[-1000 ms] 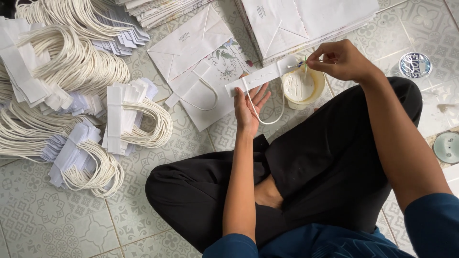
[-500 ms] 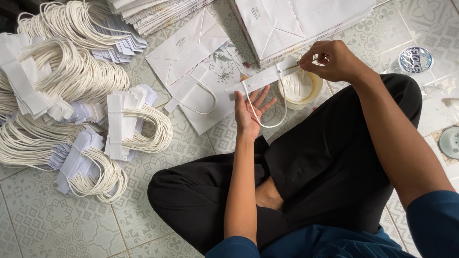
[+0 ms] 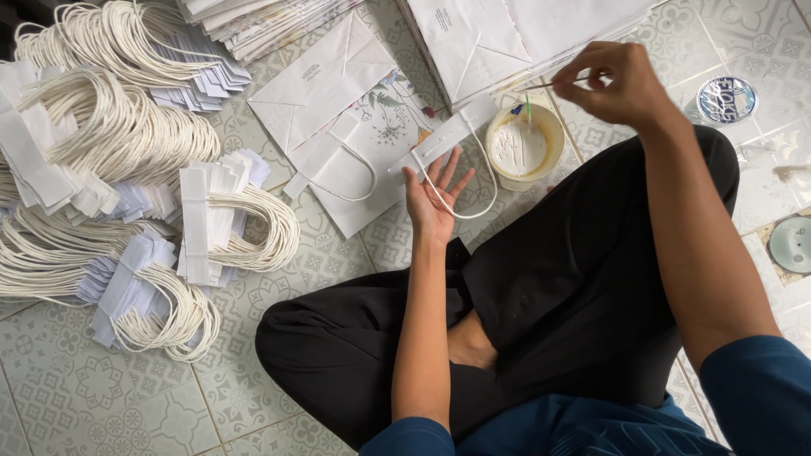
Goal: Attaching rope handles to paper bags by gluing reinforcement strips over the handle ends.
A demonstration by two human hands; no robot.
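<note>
My left hand (image 3: 432, 201) is palm up and holds a white paper strip with a looped cord handle (image 3: 448, 138) across its fingers. Further right, my right hand (image 3: 618, 83) pinches a thin stick (image 3: 541, 85) over a small round tub of white glue (image 3: 525, 143). The stick points left, toward the strip. Just left of my left hand lies a flat white paper bag with a flower print (image 3: 355, 127), a handle glued on it.
Piles of white cord handles on paper strips (image 3: 118, 169) cover the tiled floor at left. Stacks of flat white bags (image 3: 507, 34) lie at the top. A round lid (image 3: 726, 98) and a disc (image 3: 791, 243) sit at right. My crossed legs in black trousers (image 3: 541, 304) fill the foreground.
My right hand has lifted away from the strip's end, up and to the right, now holding the stick above the glue tub. My left hand keeps the handle strip.
</note>
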